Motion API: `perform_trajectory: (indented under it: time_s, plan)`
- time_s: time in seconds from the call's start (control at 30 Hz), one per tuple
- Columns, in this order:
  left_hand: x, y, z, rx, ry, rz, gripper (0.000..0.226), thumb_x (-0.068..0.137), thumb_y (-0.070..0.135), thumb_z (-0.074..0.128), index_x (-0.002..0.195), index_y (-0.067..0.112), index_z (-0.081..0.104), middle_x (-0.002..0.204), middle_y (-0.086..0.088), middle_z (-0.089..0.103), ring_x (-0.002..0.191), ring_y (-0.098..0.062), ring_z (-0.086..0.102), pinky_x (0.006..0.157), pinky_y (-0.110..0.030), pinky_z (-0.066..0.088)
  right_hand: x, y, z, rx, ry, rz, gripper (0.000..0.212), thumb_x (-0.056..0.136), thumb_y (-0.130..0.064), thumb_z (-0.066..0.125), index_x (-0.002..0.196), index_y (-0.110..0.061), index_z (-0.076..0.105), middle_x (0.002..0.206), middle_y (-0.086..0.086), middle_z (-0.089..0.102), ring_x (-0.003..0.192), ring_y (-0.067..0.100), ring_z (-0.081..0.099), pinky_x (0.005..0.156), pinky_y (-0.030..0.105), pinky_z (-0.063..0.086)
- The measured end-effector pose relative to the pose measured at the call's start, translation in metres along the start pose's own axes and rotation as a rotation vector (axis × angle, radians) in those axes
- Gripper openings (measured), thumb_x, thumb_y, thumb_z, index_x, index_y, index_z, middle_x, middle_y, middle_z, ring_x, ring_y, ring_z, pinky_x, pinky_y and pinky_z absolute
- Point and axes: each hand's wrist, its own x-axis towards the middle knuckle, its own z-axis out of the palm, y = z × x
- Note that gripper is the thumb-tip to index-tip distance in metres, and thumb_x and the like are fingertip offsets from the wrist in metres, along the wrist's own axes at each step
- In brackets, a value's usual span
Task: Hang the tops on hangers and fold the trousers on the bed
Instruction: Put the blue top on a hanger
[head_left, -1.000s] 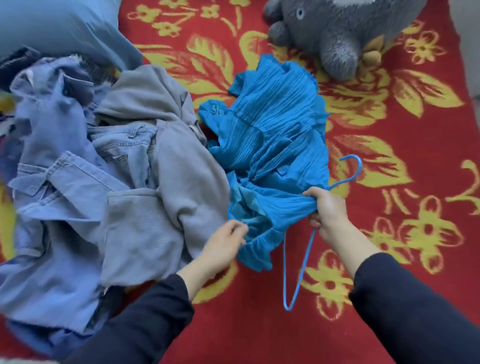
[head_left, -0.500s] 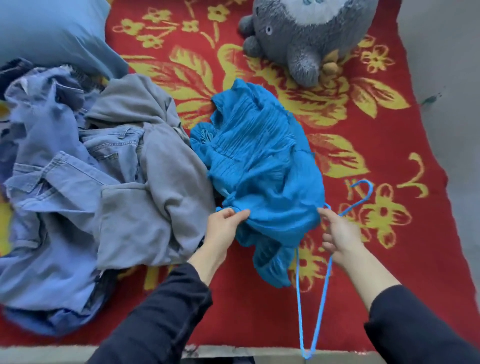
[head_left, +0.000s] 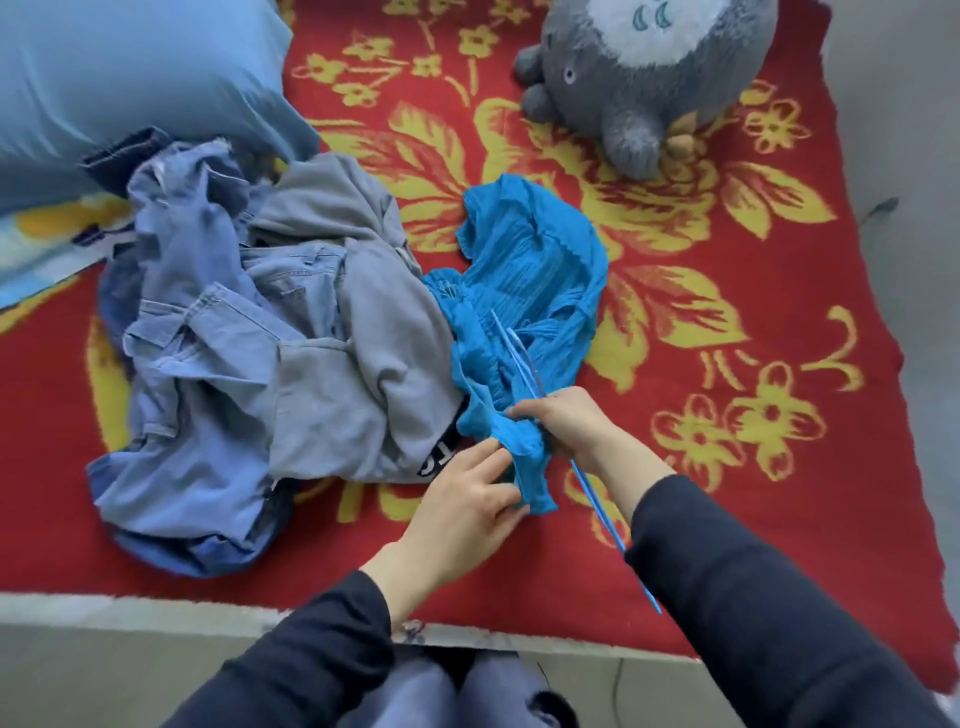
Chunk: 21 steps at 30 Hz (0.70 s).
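Observation:
A bright blue crinkled top (head_left: 535, 275) lies bunched on the red flowered blanket (head_left: 779, 467) in the middle of the bed. My right hand (head_left: 571, 421) grips a thin blue hanger (head_left: 597, 493) together with the top's near edge; the hanger's far end pokes into the fabric. My left hand (head_left: 462, 504) pinches the same near edge of the top just below. To the left lies a heap of denim trousers (head_left: 192, 364) and a grey garment (head_left: 353, 374).
A grey plush toy (head_left: 649, 73) sits at the back right. A light blue pillow (head_left: 119, 78) lies at the back left. The bed's near edge (head_left: 156, 613) runs below my arms, and grey floor shows at the right.
The hanger has swung from hanging beside the top to pointing into it. Both hands have come together at the top's near edge. The camera view has shifted back.

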Motion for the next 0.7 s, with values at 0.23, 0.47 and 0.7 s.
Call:
perform_trajectory:
  time_s: [0.23,0.47,0.7]
  plan:
    - [-0.009,-0.010,-0.025,-0.159,-0.036,-0.443,0.020,0.086,0.018,0.063,0.101,0.024,0.074,0.109,0.012,0.064,0.106,-0.008,0.058,0.090,-0.034,0.049,-0.027,-0.063,-0.019,0.280,-0.088,-0.065,0.023,0.089,-0.014,0.054,0.067,-0.013,0.049,0.046,-0.006,0.021,0.033,0.006,0.016,0.033,0.015,0.010]
    - [0.061,0.001,-0.086,-0.243,0.167,-0.510,0.065,0.077,0.015,0.067,0.137,0.018,0.044,0.133,0.002,0.049,0.125,-0.015,0.041,0.106,-0.026,0.032,-0.108,-0.149,-0.032,0.153,-0.177,-0.233,0.024,0.093,-0.017,0.053,0.070,-0.013,0.048,0.047,-0.005,0.023,0.033,0.006,0.017,0.033,0.018,0.010]
    - [0.121,0.041,-0.176,-0.401,0.087,-0.244,0.033,0.086,0.019,0.069,0.062,0.006,0.051,0.061,-0.002,0.045,0.062,-0.014,0.040,0.061,-0.034,0.034,-0.187,-0.220,-0.064,0.169,-0.135,-0.446,0.030,0.093,-0.018,0.051,0.063,-0.016,0.052,0.045,-0.007,0.024,0.032,0.004,0.015,0.029,0.016,0.011]
